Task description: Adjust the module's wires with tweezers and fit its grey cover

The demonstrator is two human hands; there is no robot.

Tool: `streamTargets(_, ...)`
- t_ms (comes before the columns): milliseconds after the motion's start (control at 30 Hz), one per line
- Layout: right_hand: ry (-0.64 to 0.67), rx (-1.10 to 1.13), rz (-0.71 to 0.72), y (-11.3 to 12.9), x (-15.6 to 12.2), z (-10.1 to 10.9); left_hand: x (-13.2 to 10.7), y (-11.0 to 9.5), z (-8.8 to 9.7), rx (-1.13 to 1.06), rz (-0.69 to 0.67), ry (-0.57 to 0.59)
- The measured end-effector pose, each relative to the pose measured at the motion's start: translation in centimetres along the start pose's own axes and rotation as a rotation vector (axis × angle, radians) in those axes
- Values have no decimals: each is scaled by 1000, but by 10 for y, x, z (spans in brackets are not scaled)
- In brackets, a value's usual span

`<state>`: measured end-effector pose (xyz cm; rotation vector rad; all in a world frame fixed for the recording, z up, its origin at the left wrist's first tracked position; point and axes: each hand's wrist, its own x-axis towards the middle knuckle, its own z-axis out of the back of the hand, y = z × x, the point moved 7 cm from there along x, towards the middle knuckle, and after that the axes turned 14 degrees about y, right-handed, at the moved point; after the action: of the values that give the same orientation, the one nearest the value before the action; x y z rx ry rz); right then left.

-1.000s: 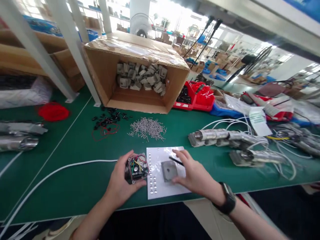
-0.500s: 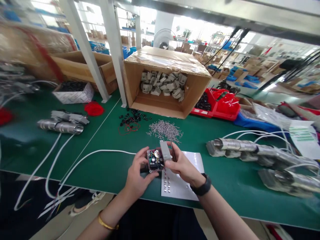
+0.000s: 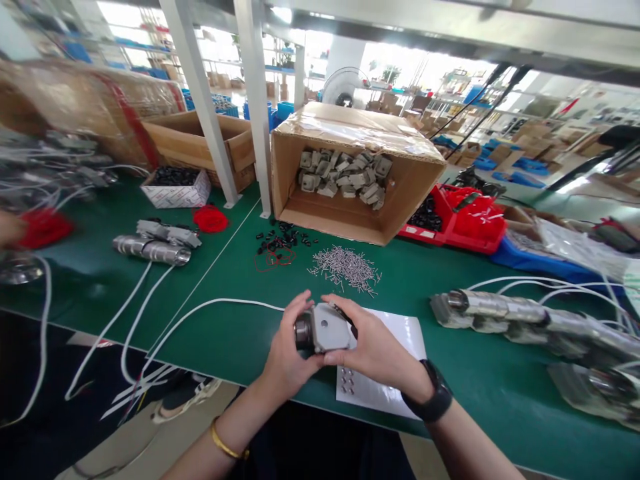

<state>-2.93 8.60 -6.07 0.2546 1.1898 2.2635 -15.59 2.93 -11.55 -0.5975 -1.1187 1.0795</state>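
1. The left hand wraps around a small junction box from the left, fingers curled shut on its body, holding it just above the near edge of the green worktop.
2. The right hand closes on the same box from the right, thumb and fingers pressing a grey cover plate onto its open face.
3. A white cable runs from the box across the worktop to the left; a tug on it could twist the box while the cover is only pressed on.
4. If the cover sits skewed, a wire inside may get pinched; the inside is hidden now, so I cannot tell.
5. The white sheet under the hands carries small screws near the edge; a sweeping wrist could knock them off.
6. The pile of metal pins and black parts lie well behind the hands, in front of the cardboard box.
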Motion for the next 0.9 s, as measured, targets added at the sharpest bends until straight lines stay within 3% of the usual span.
streamTargets(67, -111, -29, -99, -8, -11, -2, 6, -7, -4, 82, -20, 148)
streamTargets(167, -246, 256, -199, -29, -26, -20, 8, -14, -9, 233, -61, 298)
streamTargets(267, -300, 697, -173, -41, -29, -49, 7, -18, -6, 269, -73, 306)
streamTargets(400, -411, 1019, -146, -39, -29, -67, 22, -22, 7, 26, 58, 246)
streamTargets(500, -447, 1081, -103, -34, -30, -68, 45, -19, 6, 45, 243, 333)
streamTargets(600, -475, 1076, -91, -36, -31, -70, 60, -17, -2, 95, 301, 455)
streamTargets(900, -502, 1123, -134, -43, -30, -78, 57, -18, -5, 69, 315, 414)
